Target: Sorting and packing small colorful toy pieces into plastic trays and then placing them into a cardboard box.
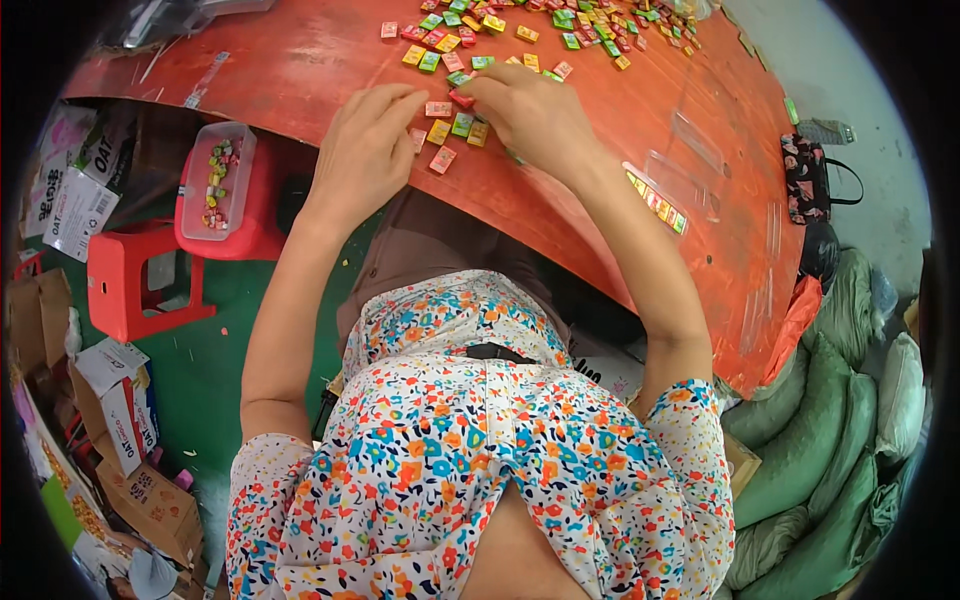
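Left hand [360, 155]: back of hand up, fingers bent; tips turned in toward the right hand; cannot tell how wide they stand or whether they grip anything. Right hand [540, 115]: fingers curled, tips close together at a red packet [461, 99]; whether pinched or only touched, cannot tell.

Between the hands, just below that one: pink packet [438, 109], lying flat. Nearer the desk edge, a loose group of small rectangular packets: yellow [438, 132], green [462, 124], another pink one [443, 159]. Second hand-side pink packet [417, 140] just beside the left hand.

Beyond the fingers: multicoloured scatter of packets [600, 30] toward the far side of the red desk [300, 70]. To the right, a row of packets [657, 202] near clear plastic pieces [697, 140].

Off the desk, left: clear tub [240, 170] holding small coloured pieces, on red plastic; red stool [125, 285] beside it. Right: floral bag [806, 178]; green sacks [780, 480].
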Available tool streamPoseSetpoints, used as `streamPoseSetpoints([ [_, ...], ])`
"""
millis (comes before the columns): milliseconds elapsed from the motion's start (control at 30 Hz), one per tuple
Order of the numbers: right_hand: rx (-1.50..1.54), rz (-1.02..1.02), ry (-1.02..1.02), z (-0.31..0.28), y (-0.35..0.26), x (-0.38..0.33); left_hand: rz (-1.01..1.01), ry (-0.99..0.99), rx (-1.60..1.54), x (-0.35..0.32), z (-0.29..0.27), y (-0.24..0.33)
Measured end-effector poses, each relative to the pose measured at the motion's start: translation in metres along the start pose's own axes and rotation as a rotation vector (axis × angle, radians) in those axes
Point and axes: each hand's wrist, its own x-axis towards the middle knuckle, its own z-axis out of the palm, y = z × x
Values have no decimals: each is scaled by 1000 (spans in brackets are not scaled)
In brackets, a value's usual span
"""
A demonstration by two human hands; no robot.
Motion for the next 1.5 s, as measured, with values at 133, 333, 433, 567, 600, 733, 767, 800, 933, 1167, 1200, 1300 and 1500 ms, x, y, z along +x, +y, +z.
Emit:
streamPoseSetpoints([
  [133, -105, -190, -28, 15, 9, 21, -21, -109, -60, -12, -9, 9],
  [333, -176, -256, 8, 23, 21, 21, -16, -105, -60, -15, -1, -2],
  [433, -171, -221, 80, 13, 19, 10, -45, -132, -113, -16, -4, 0],
  [567, 135, -34, 28, -2, -16, -31, -18, -145, -131, -10, -4, -7],
  [600, 134, -38, 26, -3, -28, -41, 1, -182, -144, -7, -2, -10],
  [733, 150, 111, 41, 11, -53, -61, 128, -267, -200, 10, 3, -13],
  [767, 118, 120, 106, 16, -55, -63, 132, -271, -200, 12, 4, -14],
  [800, 97, 149, 114, 20, -57, -63, 125, -322, -210, 14, 5, -16],
  [933, 48, 107, 186, 30, -46, -61, 56, -381, -280, 13, 6, -12],
  [1167, 147, 27, 170, 24, -26, -62, -78, -297, -257, -13, -1, 19],
  [1200, 162, 8, 166, 23, -24, -61, -50, -272, -208, -13, -1, 24],
  [1300, 253, 77, 189, 20, -17, -53, -43, -250, -117, -13, 4, 30],
  [1500, 32, 104, 67, 13, -11, -23, -119, -248, -30, -13, 13, 40],
])
